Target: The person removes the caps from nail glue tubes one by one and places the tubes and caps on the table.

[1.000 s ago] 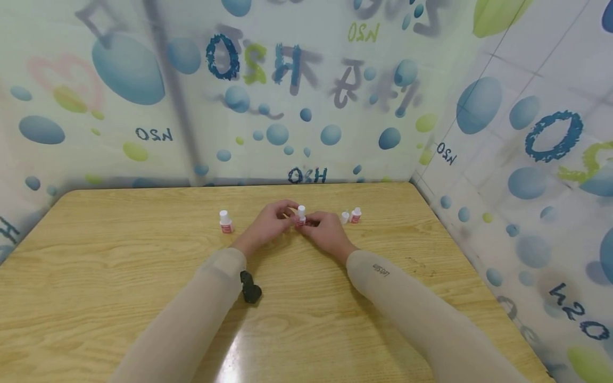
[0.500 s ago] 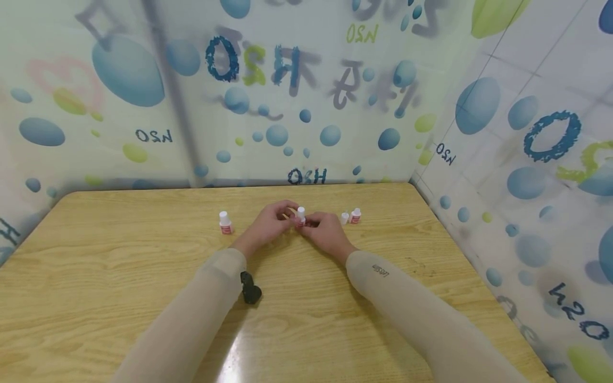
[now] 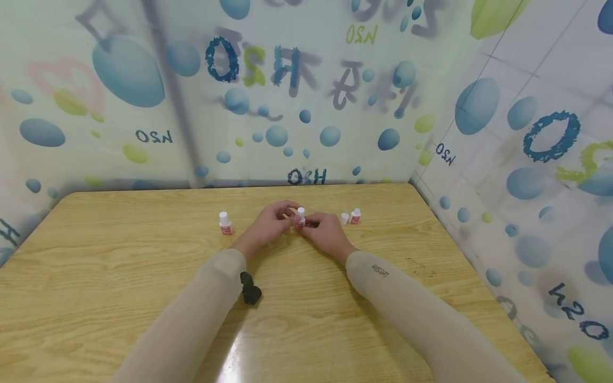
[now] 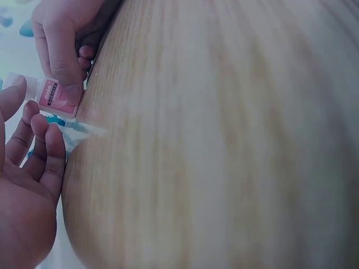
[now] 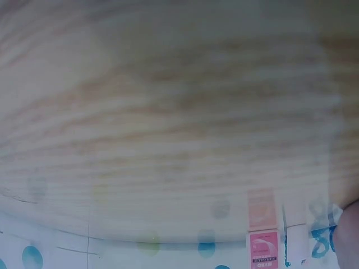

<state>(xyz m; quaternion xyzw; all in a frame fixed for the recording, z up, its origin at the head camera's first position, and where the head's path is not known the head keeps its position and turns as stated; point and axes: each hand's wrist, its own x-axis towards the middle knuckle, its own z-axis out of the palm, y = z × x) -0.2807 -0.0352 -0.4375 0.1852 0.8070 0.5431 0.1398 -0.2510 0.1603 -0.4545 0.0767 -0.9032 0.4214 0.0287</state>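
A small white bottle [image 3: 300,217] with a pink-red label and white cap stands upright between both hands near the back of the wooden table. In the left wrist view its label [image 4: 56,96] seems to read nail glue. My right hand [image 3: 328,231] pinches the labelled body low down. My left hand [image 3: 268,226] reaches in from the other side. Its thumb lies over the white cap [image 4: 25,84], with the index fingertip close below. Exact contact of the other left fingers is unclear. The right wrist view shows only a sliver of the right hand [image 5: 348,238].
A second capped bottle [image 3: 225,223] stands to the left. Right of the hands are an uncapped-looking bottle [image 3: 355,216] and a small white cap-like piece [image 3: 345,218] beside it. A black object [image 3: 250,288] is by the left sleeve. A patterned wall [image 3: 258,159] borders the table's back.
Both hands and the bottle keep nearly the same place. The head view has shifted very slightly.
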